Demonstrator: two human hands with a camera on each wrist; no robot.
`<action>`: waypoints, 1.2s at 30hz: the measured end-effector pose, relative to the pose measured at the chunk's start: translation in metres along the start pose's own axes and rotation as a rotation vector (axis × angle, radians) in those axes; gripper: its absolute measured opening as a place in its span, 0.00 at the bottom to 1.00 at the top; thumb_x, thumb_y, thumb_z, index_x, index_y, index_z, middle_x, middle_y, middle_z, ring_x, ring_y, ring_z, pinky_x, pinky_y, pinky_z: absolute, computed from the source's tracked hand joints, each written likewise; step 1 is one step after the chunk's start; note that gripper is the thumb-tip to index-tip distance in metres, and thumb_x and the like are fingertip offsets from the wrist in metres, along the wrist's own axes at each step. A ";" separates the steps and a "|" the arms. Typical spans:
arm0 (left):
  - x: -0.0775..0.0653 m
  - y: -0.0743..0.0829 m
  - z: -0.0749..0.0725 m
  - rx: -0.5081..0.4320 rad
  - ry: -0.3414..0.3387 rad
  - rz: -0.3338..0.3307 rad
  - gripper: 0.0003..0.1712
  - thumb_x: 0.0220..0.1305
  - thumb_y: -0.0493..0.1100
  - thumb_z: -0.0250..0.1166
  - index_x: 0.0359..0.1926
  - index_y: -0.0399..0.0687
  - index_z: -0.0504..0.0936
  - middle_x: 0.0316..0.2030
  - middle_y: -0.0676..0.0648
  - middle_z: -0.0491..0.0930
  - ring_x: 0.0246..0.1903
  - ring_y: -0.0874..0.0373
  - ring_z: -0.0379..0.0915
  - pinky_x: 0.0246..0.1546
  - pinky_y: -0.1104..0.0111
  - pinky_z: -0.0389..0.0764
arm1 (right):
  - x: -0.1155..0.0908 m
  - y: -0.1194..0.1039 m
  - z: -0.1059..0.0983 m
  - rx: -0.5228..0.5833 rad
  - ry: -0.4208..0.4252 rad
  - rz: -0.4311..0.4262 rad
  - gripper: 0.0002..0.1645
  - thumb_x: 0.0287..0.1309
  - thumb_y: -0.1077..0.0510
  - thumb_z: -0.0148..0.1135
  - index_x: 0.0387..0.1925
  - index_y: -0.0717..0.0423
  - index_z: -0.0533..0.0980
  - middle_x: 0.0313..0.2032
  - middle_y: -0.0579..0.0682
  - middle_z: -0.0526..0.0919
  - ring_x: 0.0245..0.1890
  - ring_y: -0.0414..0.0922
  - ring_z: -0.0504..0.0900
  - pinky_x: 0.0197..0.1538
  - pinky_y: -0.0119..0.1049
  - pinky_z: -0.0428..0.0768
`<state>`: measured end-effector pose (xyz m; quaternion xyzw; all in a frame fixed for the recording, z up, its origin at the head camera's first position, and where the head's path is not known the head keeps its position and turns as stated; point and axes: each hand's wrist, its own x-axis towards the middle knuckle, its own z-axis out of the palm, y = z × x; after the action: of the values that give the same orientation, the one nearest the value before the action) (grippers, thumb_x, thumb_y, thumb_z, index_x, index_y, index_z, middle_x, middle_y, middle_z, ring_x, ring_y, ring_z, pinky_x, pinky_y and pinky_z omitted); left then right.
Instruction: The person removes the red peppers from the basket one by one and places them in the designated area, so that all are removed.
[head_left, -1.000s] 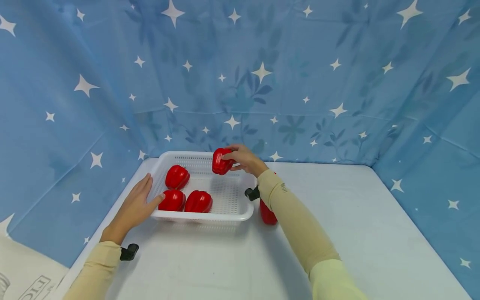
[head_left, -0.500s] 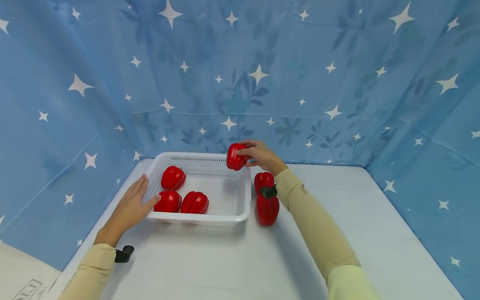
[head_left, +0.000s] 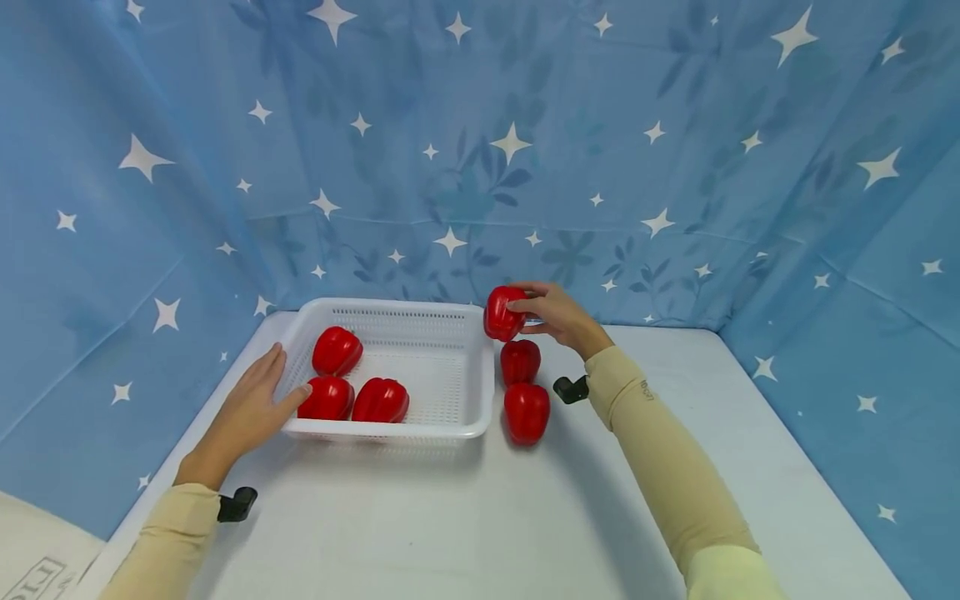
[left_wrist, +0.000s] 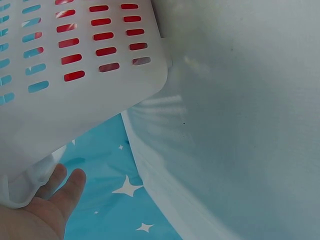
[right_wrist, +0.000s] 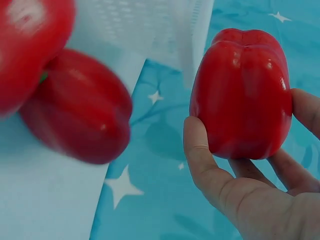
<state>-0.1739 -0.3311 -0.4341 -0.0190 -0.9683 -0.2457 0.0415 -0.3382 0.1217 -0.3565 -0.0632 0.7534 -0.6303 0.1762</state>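
Observation:
My right hand (head_left: 558, 317) holds a glossy red bell pepper (head_left: 505, 313) between thumb and fingertips, raised at the back right corner of the white basket (head_left: 450, 429). The right wrist view shows that pepper (right_wrist: 242, 95) upright in the grip. My left hand (head_left: 246, 412) lies at the basket's left side with fingers extended, the thumb over the front left corner. Inside the basket, toward the left, sit three red peppers (head_left: 381, 401). Two more, a rear pepper (head_left: 521, 362) and a front pepper (head_left: 527, 413), stand on the table just right of the basket.
The white table (head_left: 450, 525) ends at the back and sides against a blue star-patterned curtain (head_left: 480, 150). A pale printed cloth or bag (head_left: 37, 542) lies beyond the table's left front edge.
My right hand has carried the pepper rightward, from above the basket's inside to its back right corner. The two peppers on the table have come into fuller view. My left hand stays at the basket.

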 end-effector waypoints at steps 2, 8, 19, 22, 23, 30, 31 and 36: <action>0.000 0.000 0.000 -0.004 -0.002 0.002 0.57 0.74 0.55 0.65 0.83 0.28 0.43 0.81 0.24 0.43 0.75 0.21 0.45 0.58 0.23 0.68 | -0.004 0.004 -0.007 -0.003 0.005 0.004 0.43 0.69 0.60 0.69 0.80 0.60 0.64 0.70 0.64 0.71 0.61 0.61 0.76 0.69 0.60 0.77; -0.001 -0.001 0.001 -0.009 0.007 0.014 0.56 0.73 0.54 0.65 0.82 0.26 0.44 0.81 0.23 0.44 0.75 0.21 0.46 0.58 0.23 0.68 | -0.013 0.018 -0.028 -0.010 0.005 0.011 0.43 0.72 0.59 0.66 0.82 0.60 0.61 0.72 0.65 0.69 0.65 0.62 0.74 0.71 0.61 0.75; 0.000 -0.002 0.001 0.003 0.018 0.027 0.55 0.74 0.53 0.65 0.82 0.26 0.44 0.81 0.24 0.43 0.75 0.21 0.46 0.57 0.23 0.69 | -0.028 0.037 -0.063 -0.015 0.048 0.036 0.44 0.72 0.61 0.66 0.82 0.61 0.59 0.74 0.66 0.67 0.67 0.63 0.73 0.68 0.58 0.79; 0.000 -0.003 0.001 0.007 0.017 0.028 0.55 0.74 0.53 0.65 0.82 0.26 0.44 0.81 0.24 0.43 0.75 0.21 0.46 0.57 0.23 0.69 | -0.031 0.044 -0.070 -0.016 0.059 0.048 0.44 0.72 0.61 0.66 0.83 0.61 0.58 0.74 0.67 0.66 0.67 0.64 0.73 0.69 0.59 0.77; 0.001 -0.003 0.001 0.006 0.018 0.028 0.55 0.74 0.52 0.65 0.82 0.26 0.44 0.81 0.24 0.43 0.75 0.21 0.46 0.58 0.23 0.69 | -0.032 0.046 -0.071 -0.016 0.063 0.049 0.44 0.72 0.61 0.66 0.83 0.61 0.58 0.74 0.67 0.65 0.67 0.63 0.73 0.69 0.59 0.77; 0.001 -0.004 0.001 -0.010 0.016 0.026 0.56 0.74 0.53 0.65 0.82 0.27 0.43 0.81 0.24 0.42 0.75 0.20 0.45 0.57 0.23 0.68 | -0.032 0.062 -0.077 -0.017 0.067 0.058 0.45 0.73 0.61 0.66 0.83 0.61 0.57 0.75 0.67 0.64 0.68 0.63 0.71 0.70 0.58 0.76; 0.001 -0.003 0.001 -0.014 0.013 0.024 0.56 0.74 0.53 0.65 0.82 0.27 0.43 0.81 0.24 0.42 0.75 0.21 0.45 0.57 0.23 0.68 | -0.032 0.065 -0.078 -0.016 0.064 0.062 0.45 0.73 0.61 0.66 0.84 0.61 0.57 0.75 0.67 0.63 0.68 0.64 0.71 0.70 0.59 0.75; 0.000 -0.003 0.001 -0.018 0.022 0.023 0.55 0.74 0.52 0.65 0.83 0.27 0.44 0.81 0.24 0.43 0.75 0.20 0.46 0.56 0.24 0.70 | -0.032 0.077 -0.078 -0.024 0.050 0.076 0.46 0.73 0.62 0.65 0.84 0.62 0.55 0.76 0.67 0.62 0.71 0.65 0.67 0.73 0.62 0.71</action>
<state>-0.1747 -0.3334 -0.4370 -0.0280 -0.9652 -0.2542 0.0549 -0.3253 0.2192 -0.4146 -0.0208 0.7669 -0.6154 0.1806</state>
